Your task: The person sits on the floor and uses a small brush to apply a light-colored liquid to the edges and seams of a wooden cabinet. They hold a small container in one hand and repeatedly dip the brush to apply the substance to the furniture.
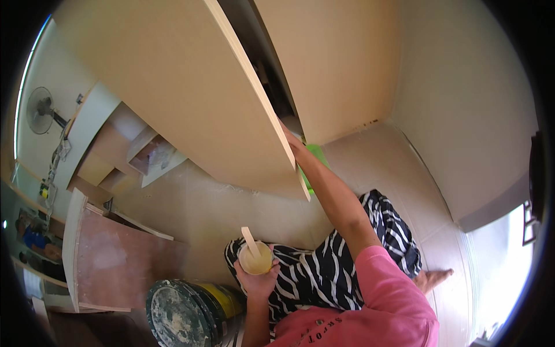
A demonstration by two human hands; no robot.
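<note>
My left hand (259, 279) is wrapped around a small round tub (261, 270) over my lap. Pale yellowish paste (256, 260) lies in it, and a flat wooden stick (248, 236) stands tilted in the paste. My right arm reaches forward to the edge of a large light-wood panel (186, 95). Only part of my right hand (289, 135) shows there, at the dark gap behind the panel; its fingers are hidden. A bright green plastic object (315, 155) lies on the floor beside that forearm, partly covered by arm and panel.
A paint-smeared bucket (177, 314) stands at my left. Behind it are a reddish board (125, 264) and an open box (149, 152). A wood panel (338, 65) and a pale wall (464, 108) rise ahead and right. A fan (41, 110) and people (37, 243) are at far left.
</note>
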